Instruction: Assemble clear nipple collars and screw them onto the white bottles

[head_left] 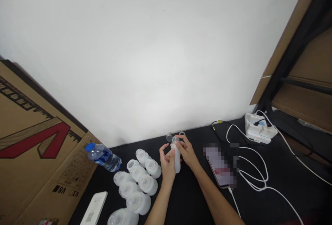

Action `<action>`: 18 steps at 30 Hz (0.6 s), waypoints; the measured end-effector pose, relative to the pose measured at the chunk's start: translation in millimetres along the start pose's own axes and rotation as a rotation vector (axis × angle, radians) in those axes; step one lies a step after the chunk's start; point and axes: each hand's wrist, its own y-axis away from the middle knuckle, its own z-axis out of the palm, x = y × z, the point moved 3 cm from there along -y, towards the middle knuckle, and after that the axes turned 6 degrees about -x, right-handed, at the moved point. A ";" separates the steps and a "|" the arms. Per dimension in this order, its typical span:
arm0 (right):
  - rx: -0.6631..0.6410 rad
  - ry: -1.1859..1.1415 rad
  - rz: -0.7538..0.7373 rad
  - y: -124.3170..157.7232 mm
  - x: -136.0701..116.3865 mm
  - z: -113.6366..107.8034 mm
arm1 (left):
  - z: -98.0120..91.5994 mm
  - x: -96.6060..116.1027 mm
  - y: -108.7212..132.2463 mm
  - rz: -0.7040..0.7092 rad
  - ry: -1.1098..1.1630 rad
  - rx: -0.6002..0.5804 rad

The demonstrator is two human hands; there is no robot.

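A slim translucent bottle [177, 161] is held between my two hands above the black table, tilted slightly. My left hand [168, 159] wraps its fingers and thumb round the bottle's left side. At the bottle's upper end, the fingers of my right hand [186, 149] are closed on its clear top. Just behind the hands lie a small clear cap [169, 137] and a clear ring-like piece [182, 133]. To the left of my left hand stand several white translucent bottles [138, 202] in rows, one of them with an open top [132, 164].
A water bottle [105, 157] leans by a cardboard box [38, 142] at the left. A white flat device [94, 208] lies at the front left. On the right are a phone [220, 168], white cables [259, 188] and a white power strip [259, 128]. A wall [160, 62] rises behind.
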 end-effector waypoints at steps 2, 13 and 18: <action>0.023 -0.007 -0.001 -0.8 0.3 1.0 | 1.3 0.4 -0.9 0.015 -0.001 0.033; -0.190 -0.167 0.176 2.5 -1.8 -4.7 | 5.8 -1.7 1.4 -0.059 0.034 -0.050; -0.209 -0.131 0.178 1.0 -1.0 -8.0 | 5.0 3.2 2.9 0.003 -0.104 -0.033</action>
